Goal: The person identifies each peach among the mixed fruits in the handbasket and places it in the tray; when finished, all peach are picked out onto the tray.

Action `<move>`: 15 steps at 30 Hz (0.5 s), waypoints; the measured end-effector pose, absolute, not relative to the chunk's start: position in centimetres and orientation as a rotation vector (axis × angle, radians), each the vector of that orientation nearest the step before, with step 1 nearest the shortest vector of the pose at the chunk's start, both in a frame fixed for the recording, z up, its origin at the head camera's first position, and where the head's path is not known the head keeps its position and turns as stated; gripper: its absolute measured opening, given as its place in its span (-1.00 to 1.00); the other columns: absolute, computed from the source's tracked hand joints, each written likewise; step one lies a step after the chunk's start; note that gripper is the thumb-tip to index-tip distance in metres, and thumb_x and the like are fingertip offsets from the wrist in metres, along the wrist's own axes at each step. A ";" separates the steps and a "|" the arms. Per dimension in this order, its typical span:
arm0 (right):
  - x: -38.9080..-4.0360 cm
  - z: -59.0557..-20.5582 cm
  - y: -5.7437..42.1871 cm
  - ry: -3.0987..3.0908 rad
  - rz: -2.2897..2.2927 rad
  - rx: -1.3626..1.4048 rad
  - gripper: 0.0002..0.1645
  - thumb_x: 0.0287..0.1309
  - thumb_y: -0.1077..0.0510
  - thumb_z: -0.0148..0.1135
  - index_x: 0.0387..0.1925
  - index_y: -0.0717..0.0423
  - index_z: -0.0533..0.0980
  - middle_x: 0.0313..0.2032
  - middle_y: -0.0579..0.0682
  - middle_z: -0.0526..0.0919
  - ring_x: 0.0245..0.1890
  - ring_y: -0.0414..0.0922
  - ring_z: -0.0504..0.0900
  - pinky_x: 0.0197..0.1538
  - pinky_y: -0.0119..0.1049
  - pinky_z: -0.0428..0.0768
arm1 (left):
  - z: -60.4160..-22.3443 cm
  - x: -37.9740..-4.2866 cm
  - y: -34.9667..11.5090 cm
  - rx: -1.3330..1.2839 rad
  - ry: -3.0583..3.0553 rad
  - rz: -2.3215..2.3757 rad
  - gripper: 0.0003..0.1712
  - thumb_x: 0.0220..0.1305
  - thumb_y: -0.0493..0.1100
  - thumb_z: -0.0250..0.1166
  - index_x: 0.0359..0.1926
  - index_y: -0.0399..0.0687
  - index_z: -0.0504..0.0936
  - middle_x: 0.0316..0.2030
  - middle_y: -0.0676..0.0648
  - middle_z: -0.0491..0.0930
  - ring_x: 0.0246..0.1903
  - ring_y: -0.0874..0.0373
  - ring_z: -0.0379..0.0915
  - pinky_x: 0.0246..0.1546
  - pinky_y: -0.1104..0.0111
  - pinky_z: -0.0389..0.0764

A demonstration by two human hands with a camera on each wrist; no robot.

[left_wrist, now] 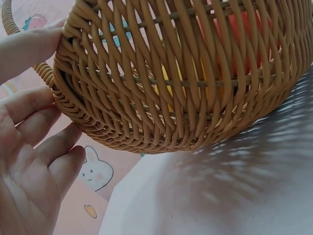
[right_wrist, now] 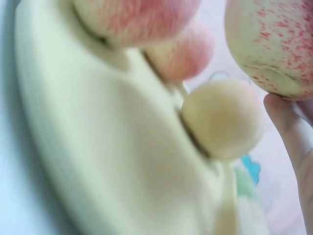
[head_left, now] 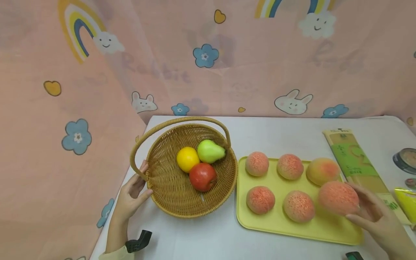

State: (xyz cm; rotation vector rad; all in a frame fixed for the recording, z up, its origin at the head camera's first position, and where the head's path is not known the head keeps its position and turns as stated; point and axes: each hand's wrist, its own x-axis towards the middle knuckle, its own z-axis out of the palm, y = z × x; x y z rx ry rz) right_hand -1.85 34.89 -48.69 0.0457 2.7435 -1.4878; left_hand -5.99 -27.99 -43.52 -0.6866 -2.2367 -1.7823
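Observation:
My left hand [head_left: 130, 198] grips the rim of a wicker basket [head_left: 169, 187] beside the base of its handle, thumb on one side and fingers on the other. Inside the basket lie a yellow round fruit [head_left: 187, 159], a green pear [head_left: 210, 151] and a red apple [head_left: 203, 177]. My right hand [head_left: 380, 215] holds a pink speckled peach [head_left: 338, 198] over the right part of a yellow tray [head_left: 276, 225]. Several peaches [head_left: 290, 166] sit on that tray, among them a smoother yellow-orange one [head_left: 323, 171]. In the right wrist view, the thumb touches the held peach [right_wrist: 279, 44] near its end.
Right of the tray lies a long green-and-tan packet [head_left: 354, 155]. Farther right are a round tin [head_left: 406, 159] and a yellow packet [head_left: 406, 204]. A pink patterned cloth [head_left: 208, 86] hangs behind the white table [head_left: 195, 238].

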 end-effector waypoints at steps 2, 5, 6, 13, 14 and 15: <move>-1.6 -49.4 35.5 2.692 -1.415 0.132 -0.02 0.21 0.11 0.23 0.47 -0.29 -0.13 0.43 -0.47 -0.12 0.24 -0.75 -0.07 -0.09 -0.90 0.27 | -43.5 -6.0 -28.0 -0.669 -2.245 -1.786 -0.18 0.00 -0.66 0.19 0.33 -0.53 0.13 0.43 -0.38 -0.08 0.42 0.16 0.03 0.32 0.49 0.20; -1.5 -49.8 36.0 2.622 -1.369 0.172 -0.02 0.24 0.01 0.20 0.47 -0.34 -0.19 0.43 -0.47 -0.17 0.24 -0.74 -0.09 -0.15 -0.88 0.29 | -43.4 -6.1 -28.0 -0.647 -2.254 -1.797 -0.18 0.00 -0.66 0.19 0.33 -0.53 0.13 0.44 -0.35 -0.07 0.42 0.20 0.03 0.32 0.50 0.20; -1.5 -49.9 36.0 2.607 -1.364 0.169 -0.02 0.24 0.00 0.19 0.47 -0.34 -0.19 0.43 -0.47 -0.16 0.23 -0.75 -0.08 -0.16 -0.87 0.30 | -43.4 -6.1 -27.9 -0.642 -2.256 -1.799 -0.18 0.00 -0.65 0.20 0.33 -0.53 0.13 0.44 -0.34 -0.07 0.42 0.21 0.02 0.32 0.50 0.20; -1.4 -49.9 36.1 2.590 -1.272 0.122 0.01 0.22 -0.03 0.21 0.49 -0.21 -0.20 0.45 -0.11 -0.02 0.05 -0.81 0.10 -0.15 -0.81 0.38 | -43.4 -6.0 -27.8 -0.650 -2.252 -1.801 -0.17 -0.01 -0.66 0.19 0.33 -0.53 0.13 0.41 -0.45 -0.11 0.42 0.19 0.02 0.32 0.50 0.20; -1.4 -49.9 36.2 2.584 -1.265 0.114 0.02 0.22 -0.03 0.21 0.49 -0.22 -0.20 0.44 -0.11 0.00 0.03 -0.82 0.12 -0.15 -0.80 0.39 | -43.4 -6.0 -27.8 -0.645 -2.256 -1.796 -0.17 -0.01 -0.66 0.20 0.33 -0.53 0.13 0.41 -0.45 -0.11 0.42 0.20 0.02 0.32 0.50 0.20; -1.4 -49.9 36.3 2.584 -1.271 0.108 0.02 0.21 -0.02 0.23 0.49 -0.23 -0.20 0.44 -0.12 -0.01 0.04 -0.81 0.14 -0.14 -0.80 0.40 | -43.4 -6.0 -27.8 -0.641 -2.259 -1.792 -0.17 -0.02 -0.66 0.20 0.33 -0.53 0.13 0.41 -0.45 -0.10 0.42 0.20 0.02 0.31 0.50 0.21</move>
